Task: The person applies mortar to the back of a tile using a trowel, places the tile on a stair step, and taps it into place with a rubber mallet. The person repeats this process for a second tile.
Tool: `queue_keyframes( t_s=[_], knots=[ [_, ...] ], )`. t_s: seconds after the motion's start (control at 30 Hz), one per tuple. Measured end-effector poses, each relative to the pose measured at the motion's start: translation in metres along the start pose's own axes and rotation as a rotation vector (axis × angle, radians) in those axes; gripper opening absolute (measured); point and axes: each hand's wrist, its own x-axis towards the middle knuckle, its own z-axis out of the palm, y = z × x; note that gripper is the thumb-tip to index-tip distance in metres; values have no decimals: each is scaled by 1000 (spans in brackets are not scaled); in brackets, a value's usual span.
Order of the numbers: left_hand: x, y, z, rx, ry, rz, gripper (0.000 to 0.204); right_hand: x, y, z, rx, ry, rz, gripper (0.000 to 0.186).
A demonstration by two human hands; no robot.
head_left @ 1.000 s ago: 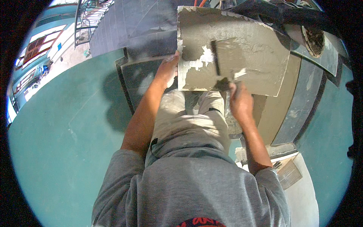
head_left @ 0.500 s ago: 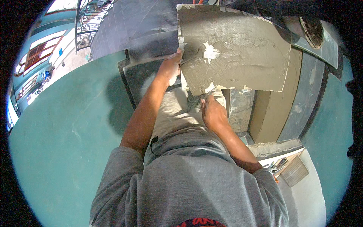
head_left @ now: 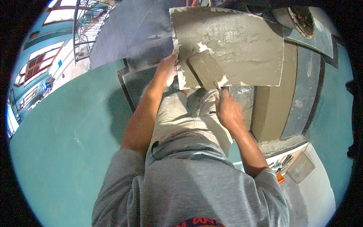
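Note:
A large rectangular tile [head_left: 249, 45] lies in front of me, its face coated with wet grey-brown mortar and its edges pale and ragged. My left hand [head_left: 166, 70] is closed on the tile's left edge; its fingers are partly hidden behind that edge. My right hand [head_left: 229, 110] is wrapped round the handle of a trowel [head_left: 208, 69]. The trowel's broad blade, smeared with mortar, rests on or just over the lower left part of the coating. White patches show at the blade's upper end and beside its neck.
A mortar-crusted bucket [head_left: 302, 22] stands at the far right. Right of my legs is a mortar-covered strip [head_left: 278, 109] beside a grey slab [head_left: 302, 90]. Lower right, hand tools [head_left: 281, 163] lie by a ridged rectangular panel [head_left: 301, 167]. Teal walls flank me; a black railing [head_left: 89, 30] is far left.
The trowel has swung up from the tile's lower edge onto its coated face. My right hand has turned and shifted slightly right. My left hand still grips the edge.

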Motion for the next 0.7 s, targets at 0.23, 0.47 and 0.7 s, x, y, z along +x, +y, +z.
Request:
queue_keyframes(
  t_s=[0.23,0.47,0.7],
  knots=[
    [-8,-5,0,-10,-46,45,42,47,0,5,-46,108,33,29],
    [5,-10,-10,42,19,-89,53,61,62,-27,-33,55,229,32],
    [3,-11,-12,254,52,66,42,62,141,-53,-29,113,350,39]
  ],
)
